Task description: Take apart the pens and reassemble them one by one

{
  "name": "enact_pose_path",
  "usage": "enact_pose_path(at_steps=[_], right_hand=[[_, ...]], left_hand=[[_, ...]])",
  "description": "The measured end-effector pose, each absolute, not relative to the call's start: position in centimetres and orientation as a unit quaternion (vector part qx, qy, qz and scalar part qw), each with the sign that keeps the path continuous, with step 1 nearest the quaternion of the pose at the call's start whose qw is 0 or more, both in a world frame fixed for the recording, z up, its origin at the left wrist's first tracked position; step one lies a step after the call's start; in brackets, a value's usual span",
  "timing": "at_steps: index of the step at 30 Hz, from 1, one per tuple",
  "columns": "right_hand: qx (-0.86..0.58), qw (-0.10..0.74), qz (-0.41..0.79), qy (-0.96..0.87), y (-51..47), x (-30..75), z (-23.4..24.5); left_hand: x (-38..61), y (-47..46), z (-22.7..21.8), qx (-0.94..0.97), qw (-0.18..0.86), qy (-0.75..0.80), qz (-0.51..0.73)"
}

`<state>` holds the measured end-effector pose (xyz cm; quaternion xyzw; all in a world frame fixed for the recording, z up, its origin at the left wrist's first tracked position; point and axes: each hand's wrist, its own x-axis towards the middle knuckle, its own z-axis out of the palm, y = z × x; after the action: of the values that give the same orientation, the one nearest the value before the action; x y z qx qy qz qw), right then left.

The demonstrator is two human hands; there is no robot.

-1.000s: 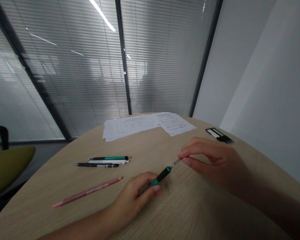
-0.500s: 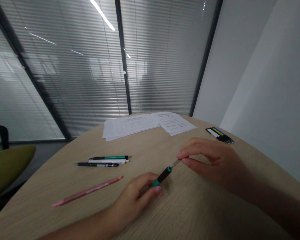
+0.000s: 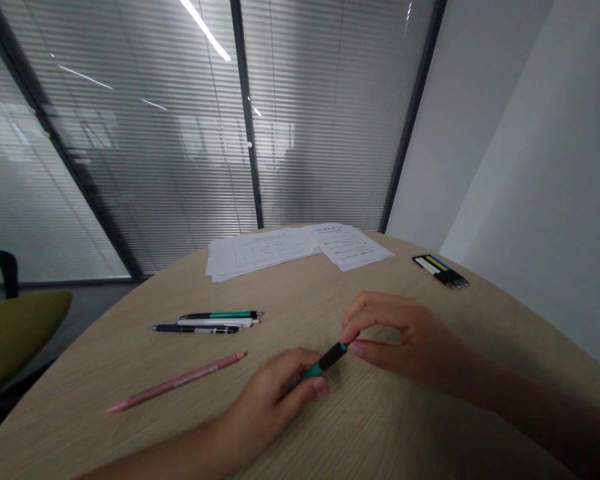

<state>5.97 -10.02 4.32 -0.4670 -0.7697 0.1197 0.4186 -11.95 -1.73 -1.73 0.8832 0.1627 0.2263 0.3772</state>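
A green pen with a black grip is in my left hand, pinched between thumb and fingers just above the table. It tilts up toward the right. My right hand is closed in a pinch at the pen's far end. The fingertips touch or nearly touch the end of the grip and hide most of the thin pen tip there. To the left lie a pink pen, a green and black pen, a white pen and a dark pen.
Printed papers lie overlapping at the back of the round wooden table. A flat black case with white, yellow and blue strips is near the right edge. A green chair stands left, beyond the table.
My right hand has moved left and down, bringing the thin tip piece against the pen's end. The piece was visible between my fingers and the grip; now it is mostly hidden.
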Motion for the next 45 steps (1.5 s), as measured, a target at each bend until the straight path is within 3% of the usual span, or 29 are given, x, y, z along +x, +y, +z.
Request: enact_pose_path(at_steps=[8,15,22,26,29,45], right_hand=[[-0.505,0.416,0.212,-0.726,-9.8,6.4,4.0],[-0.512,0.373,0.211,-0.745,-9.6,6.7,4.3],[-0.69,0.234,0.001,-0.685,-7.7,13.7,5.3],[-0.759,0.074,0.054,-0.645,-6.3,17.2,3.6],[-0.795,0.008,0.053,-0.604,-5.7,17.7,1.9],[-0.804,0.05,0.059,-0.589,-5.0,18.5,-1.7]], left_hand=[[-12.0,-1.7,-1.7,0.882,0.378,0.162,0.228],[-11.9,-1.6,-1.7,0.878,0.389,0.168,0.223],[-12.0,-1.1,-2.0,0.878,0.383,0.176,0.227],[-12.1,-0.6,-2.3,0.894,0.342,0.182,0.224],[-12.0,-0.4,-2.3,0.898,0.325,0.188,0.228],[-11.6,0.1,-2.1,0.907,0.321,0.199,0.188]])
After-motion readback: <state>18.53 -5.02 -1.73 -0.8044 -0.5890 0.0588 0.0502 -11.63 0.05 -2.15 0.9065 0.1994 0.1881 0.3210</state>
